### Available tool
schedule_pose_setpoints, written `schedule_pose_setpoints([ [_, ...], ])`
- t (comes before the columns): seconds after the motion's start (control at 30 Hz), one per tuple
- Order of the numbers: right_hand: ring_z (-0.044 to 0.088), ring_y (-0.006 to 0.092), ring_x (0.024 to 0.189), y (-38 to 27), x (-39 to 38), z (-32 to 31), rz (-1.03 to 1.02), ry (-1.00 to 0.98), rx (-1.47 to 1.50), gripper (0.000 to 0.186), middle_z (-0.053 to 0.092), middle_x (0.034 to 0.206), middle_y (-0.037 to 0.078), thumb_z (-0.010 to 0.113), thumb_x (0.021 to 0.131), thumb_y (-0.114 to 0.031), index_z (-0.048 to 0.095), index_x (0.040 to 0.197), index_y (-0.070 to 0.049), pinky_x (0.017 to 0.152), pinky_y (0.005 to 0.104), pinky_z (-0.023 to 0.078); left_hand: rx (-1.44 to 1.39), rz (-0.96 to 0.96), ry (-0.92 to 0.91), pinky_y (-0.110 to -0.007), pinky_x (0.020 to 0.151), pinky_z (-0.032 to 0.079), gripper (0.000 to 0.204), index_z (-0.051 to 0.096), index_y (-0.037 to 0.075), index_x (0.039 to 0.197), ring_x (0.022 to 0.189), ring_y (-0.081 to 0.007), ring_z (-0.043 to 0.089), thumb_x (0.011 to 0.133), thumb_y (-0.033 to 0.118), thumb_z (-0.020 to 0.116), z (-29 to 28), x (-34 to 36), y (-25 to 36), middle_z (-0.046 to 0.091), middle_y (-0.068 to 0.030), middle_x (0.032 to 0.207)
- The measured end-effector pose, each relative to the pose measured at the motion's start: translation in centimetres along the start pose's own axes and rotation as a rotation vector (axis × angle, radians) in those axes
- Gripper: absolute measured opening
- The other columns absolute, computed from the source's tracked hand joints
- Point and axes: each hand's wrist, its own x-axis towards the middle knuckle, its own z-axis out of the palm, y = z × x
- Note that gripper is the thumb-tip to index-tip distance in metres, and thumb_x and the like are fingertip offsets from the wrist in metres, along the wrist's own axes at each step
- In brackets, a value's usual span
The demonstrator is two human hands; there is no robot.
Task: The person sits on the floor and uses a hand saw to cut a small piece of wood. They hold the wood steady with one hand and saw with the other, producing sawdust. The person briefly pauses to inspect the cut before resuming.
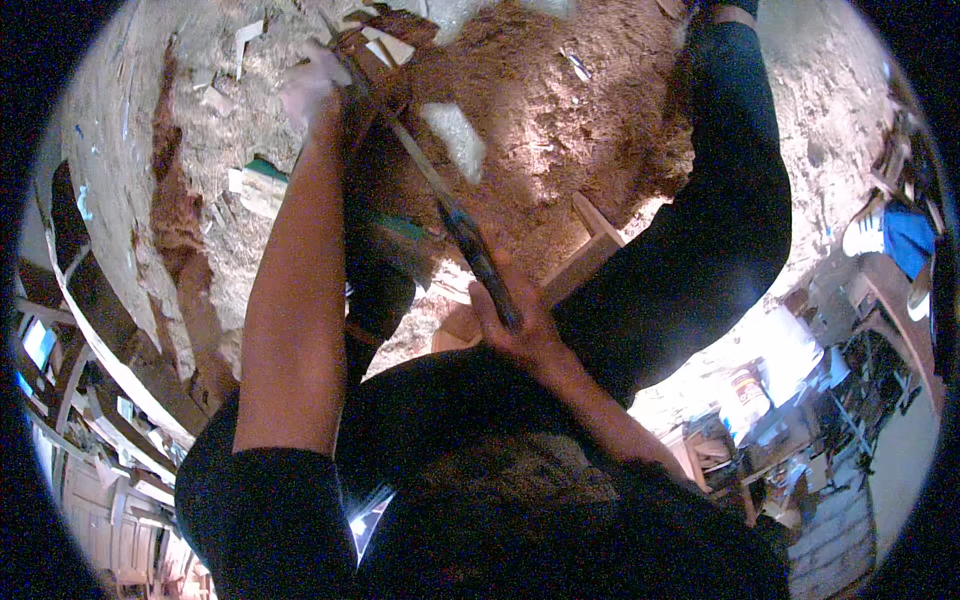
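Observation:
My right hand point(520, 315) is closed round the dark handle of a long thin tool point(430, 170). Its narrow pale shaft slants up and left from the handle, toward my other hand. My left hand point(315, 85), at the end of an outstretched arm, is smeared by motion and its fingers cannot be made out. It is beside the far end of the tool, where a dark piece also lies; whether it grips either one is unclear. Close to my right hand, a light wooden piece point(590, 250) rests beside my leg.
Brown shavings or dust point(560, 130) cover the ground, with pale wood offcuts point(385, 45) near my left hand. A whitish chunk point(455, 140) lies by the tool. My bent leg point(735, 150) rises on the right. Cluttered wood and a blue item point(908, 240) stand farther right.

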Motion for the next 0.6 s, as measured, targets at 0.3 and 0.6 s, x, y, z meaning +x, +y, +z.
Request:
schedule_pose_setpoints([
  [0.3, 0.07, 0.0302, 0.098, 0.1, 4.7, 1.9, -0.109, -0.009, 0.024, 0.053, 0.071, 0.117, 0.021, 0.059, 0.104, -0.018, 0.044, 0.153, -0.005, 0.087, 0.0416, 0.056, -0.049, 0.088, -0.026, -0.052, 0.095, 0.055, 0.082, 0.074, -0.007, 0.112, 0.109, -0.0436, 0.071, 0.097, 0.064, 0.037, 0.5, -0.7, -1.0, 0.072, -0.0305, 0.112],
  [0.6, 0.071, 0.0318, 0.091, -0.4, 5.5, 0.2, -0.067, -0.012, -0.088, 0.052, 0.073, 0.108, 0.019, 0.06, 0.104, -0.026, 0.049, 0.15, -0.004, 0.086, 0.0435, 0.056, -0.082, 0.139, -0.09, -0.053, 0.092, 0.057, 0.083, 0.074, -0.007, 0.111, 0.108, -0.0439, 0.072, 0.098, 0.065, 0.034, 1.1, -0.9, -1.4, 0.072, -0.0313, 0.111],
])
